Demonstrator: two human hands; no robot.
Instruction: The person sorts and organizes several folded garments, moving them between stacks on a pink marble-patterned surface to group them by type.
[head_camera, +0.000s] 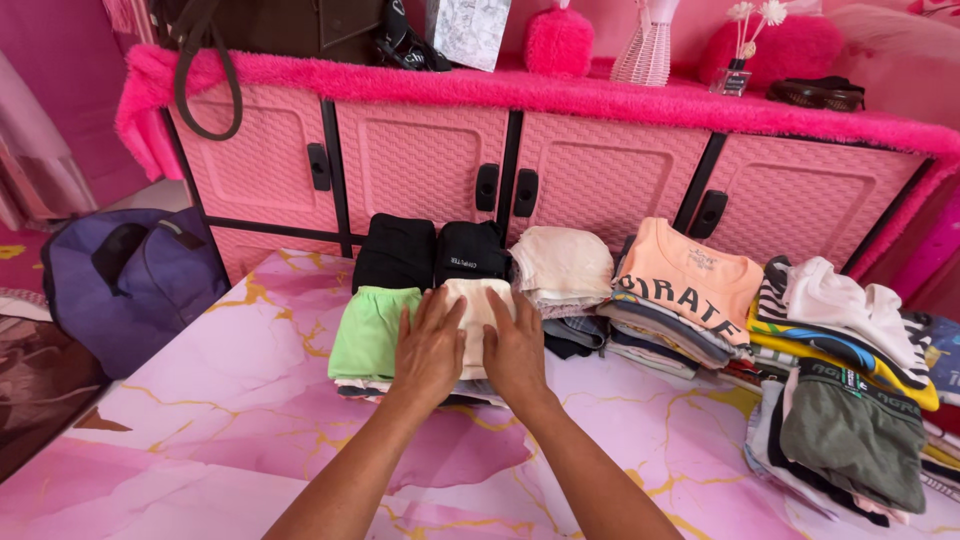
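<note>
My left hand (430, 345) and my right hand (515, 345) lie flat, fingers spread, side by side on a folded cream garment (478, 300) atop a low stack of folded clothes. A folded light green garment (367, 330) lies just left of my left hand in the same row. Behind them sit two black folded pieces (432, 252). Neither hand grips anything; both press palm-down on the cream cloth.
Further stacks of folded clothes run to the right: a pale pink pile (562, 262), a peach printed shirt (690, 280), a striped and white pile (840, 310), grey-green shorts (850, 435). A pink cabinet (560, 170) stands behind. A purple bag (125, 280) sits at left on the pink marbled floor (230, 400).
</note>
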